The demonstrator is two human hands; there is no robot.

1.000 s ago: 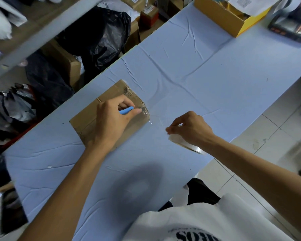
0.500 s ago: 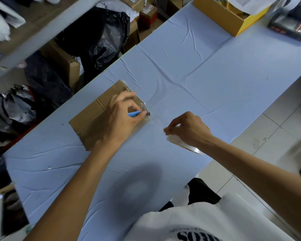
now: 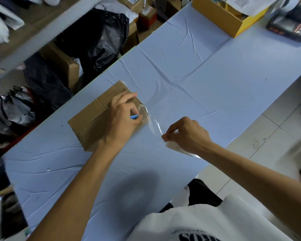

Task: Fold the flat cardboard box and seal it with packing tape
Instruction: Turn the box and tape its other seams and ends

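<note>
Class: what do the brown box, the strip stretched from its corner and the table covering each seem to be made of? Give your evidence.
The brown box looks like matte cardboard: tan faces, a flap seam. The strip is likely clear glossy plastic tape: it glints and is see-through. The table covering seems matte cloth or paper, creased and wrinkled.

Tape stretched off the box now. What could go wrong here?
The small blue tool pinched in the left hand may be a blade; a slip could nick the thumb beside it. The clear tape strip stretched from the brown cardboard box to the right hand could sag and stick to the pale blue tablecloth.
</note>
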